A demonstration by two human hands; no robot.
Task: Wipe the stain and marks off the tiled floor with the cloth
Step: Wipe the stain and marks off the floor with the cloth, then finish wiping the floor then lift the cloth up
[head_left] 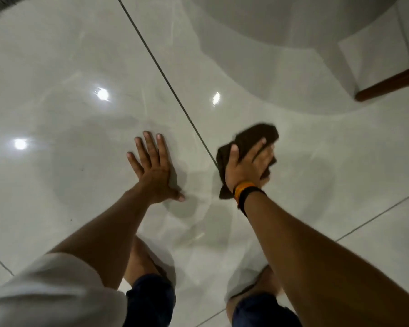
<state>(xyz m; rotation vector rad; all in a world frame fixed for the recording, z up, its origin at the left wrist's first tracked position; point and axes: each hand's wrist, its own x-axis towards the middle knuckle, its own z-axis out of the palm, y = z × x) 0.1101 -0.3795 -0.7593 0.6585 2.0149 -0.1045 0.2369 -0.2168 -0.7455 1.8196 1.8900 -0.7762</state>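
A dark brown cloth (253, 135) lies bunched on the glossy pale tiled floor (80, 67), just right of a dark grout line (165, 79). My right hand (248, 166) presses down on the cloth, fingers spread over it and slightly blurred; orange and black bands circle the wrist. My left hand (152, 168) rests flat on the tile left of the grout line, fingers apart, holding nothing. A tiny dark speck (82, 169) shows on the tile to the left of that hand. No larger stain is visible; the area under the cloth is hidden.
A dark wooden furniture leg (387, 84) slants in at the right edge. My knees (142, 260) are on the floor at the bottom. Ceiling lights reflect as bright spots (102, 93) on the tiles. A dark fringe (0, 5) fills the top left corner.
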